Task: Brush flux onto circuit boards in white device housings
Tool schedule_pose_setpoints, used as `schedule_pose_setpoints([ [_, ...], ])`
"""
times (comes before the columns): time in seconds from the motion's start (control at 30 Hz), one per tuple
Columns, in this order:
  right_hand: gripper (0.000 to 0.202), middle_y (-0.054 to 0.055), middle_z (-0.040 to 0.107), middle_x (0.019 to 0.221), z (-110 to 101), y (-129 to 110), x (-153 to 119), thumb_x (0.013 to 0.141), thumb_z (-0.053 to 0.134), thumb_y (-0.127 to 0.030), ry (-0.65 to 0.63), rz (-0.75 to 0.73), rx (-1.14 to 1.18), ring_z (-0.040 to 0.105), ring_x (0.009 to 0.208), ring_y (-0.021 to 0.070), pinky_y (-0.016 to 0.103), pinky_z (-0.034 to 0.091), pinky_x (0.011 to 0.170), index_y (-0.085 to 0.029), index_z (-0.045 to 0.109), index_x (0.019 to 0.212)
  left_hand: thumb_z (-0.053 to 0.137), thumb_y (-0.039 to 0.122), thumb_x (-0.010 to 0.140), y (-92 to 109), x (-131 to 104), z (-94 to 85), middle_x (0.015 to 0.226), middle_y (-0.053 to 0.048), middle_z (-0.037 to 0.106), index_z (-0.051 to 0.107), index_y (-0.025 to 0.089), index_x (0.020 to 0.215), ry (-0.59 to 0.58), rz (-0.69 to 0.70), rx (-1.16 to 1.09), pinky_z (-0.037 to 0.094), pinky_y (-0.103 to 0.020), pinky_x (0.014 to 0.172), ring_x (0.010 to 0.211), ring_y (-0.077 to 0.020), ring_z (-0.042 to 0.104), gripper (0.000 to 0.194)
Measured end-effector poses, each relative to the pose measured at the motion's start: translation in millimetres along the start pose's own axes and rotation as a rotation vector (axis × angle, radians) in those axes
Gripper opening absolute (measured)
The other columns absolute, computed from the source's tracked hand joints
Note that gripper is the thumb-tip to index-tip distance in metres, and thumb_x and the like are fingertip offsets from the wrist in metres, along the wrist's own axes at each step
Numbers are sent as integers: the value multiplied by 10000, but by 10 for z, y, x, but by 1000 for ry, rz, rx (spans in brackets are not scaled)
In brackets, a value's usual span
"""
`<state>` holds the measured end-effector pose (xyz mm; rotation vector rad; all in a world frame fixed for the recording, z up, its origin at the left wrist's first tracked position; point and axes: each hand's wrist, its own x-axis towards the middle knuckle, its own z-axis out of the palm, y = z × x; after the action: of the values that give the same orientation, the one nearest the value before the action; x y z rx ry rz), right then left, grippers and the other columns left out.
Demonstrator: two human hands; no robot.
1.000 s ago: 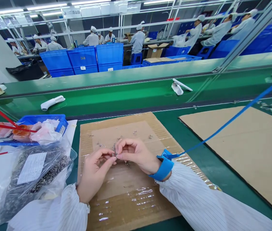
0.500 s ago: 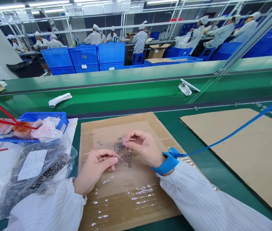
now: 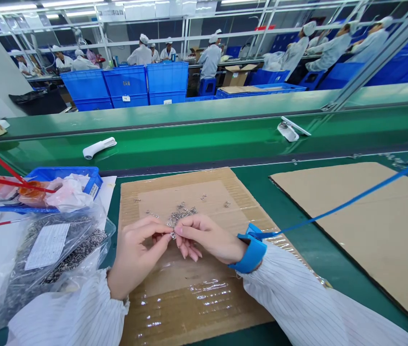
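My left hand (image 3: 139,247) and my right hand (image 3: 211,236) meet over the cardboard sheet (image 3: 175,315), fingertips pinched together. Between them is a small shiny metal part (image 3: 172,235), partly hidden by the fingers; its exact kind is too small to tell. Both hands are closed on it. Just beyond the fingers lies a loose pile of small metal parts (image 3: 186,211), with a few strays around it on the taped cardboard. A blue wrist strap (image 3: 249,252) with a cord is on my right wrist.
At left, a plastic bag of metal parts (image 3: 77,254) lies before a blue tray (image 3: 95,185) holding jars and tissue. Another cardboard sheet (image 3: 373,216) is at right. Across a green conveyor (image 3: 189,149) carrying white plastic pieces, people work behind blue bins (image 3: 126,81).
My right hand has moved down from the pile to meet my left fingertips. The pile is more spread out, with strays farther off. White pieces on the conveyor have shifted right.
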<state>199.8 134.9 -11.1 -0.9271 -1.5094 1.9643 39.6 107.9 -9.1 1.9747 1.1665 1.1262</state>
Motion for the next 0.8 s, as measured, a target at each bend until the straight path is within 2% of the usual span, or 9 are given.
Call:
schedule_pose_setpoints([
  [0.13,260,-14,510,499,-32,-51,-45,791,418,-299,45,-143,-304,410,374,42,166,330,379,-138,492,601,526,135,729,37,2,-50,665,-25,598,628,155,700,-18,-45,-1,410,-229,545,606,-122,530,107],
  [0.2,270,-7,503,504,-39,-83,-66,803,396,-258,82,-280,-543,415,410,56,183,335,418,-146,495,578,527,149,720,65,10,-74,644,-23,590,631,160,672,-40,-116,-34,404,-227,524,593,-123,522,115],
  [0.33,290,-10,439,475,-44,-109,-96,811,367,-180,126,-623,-973,373,449,80,213,281,449,-161,499,554,545,192,673,120,49,-110,575,-15,560,626,158,600,-120,-368,-221,382,-224,463,502,-109,483,114],
  [0.43,271,-11,439,471,-34,-86,-109,810,367,-140,152,-756,-1089,361,439,83,218,264,435,-168,509,580,565,203,619,141,75,-128,474,8,513,618,152,561,-178,-565,-445,359,-221,432,423,-89,439,93],
  [0.53,249,4,495,492,-5,-50,-114,797,394,-126,211,-845,-1184,390,448,87,223,278,437,-168,514,583,579,181,571,142,83,-132,432,16,496,611,143,521,-197,-703,-641,318,-210,403,381,-69,393,71],
  [0.63,259,11,511,481,39,-33,-110,789,402,-140,270,-795,-1115,416,445,86,227,293,437,-166,515,558,584,174,574,127,76,-116,442,14,500,615,137,528,-186,-727,-705,317,-208,411,391,-63,388,67],
  [0.7,285,1,494,447,67,-36,-99,796,394,-183,287,-612,-873,423,413,77,217,317,426,-166,507,535,590,184,599,107,69,-98,466,14,505,624,142,566,-142,-652,-651,344,-214,436,421,-72,411,64],
  [0.8,281,-11,504,442,91,-36,-66,787,417,-287,200,-253,-318,398,330,52,190,319,358,-151,511,559,589,195,645,66,58,-76,587,-16,554,642,150,626,-58,-452,-484,378,-228,466,502,-99,465,72],
])
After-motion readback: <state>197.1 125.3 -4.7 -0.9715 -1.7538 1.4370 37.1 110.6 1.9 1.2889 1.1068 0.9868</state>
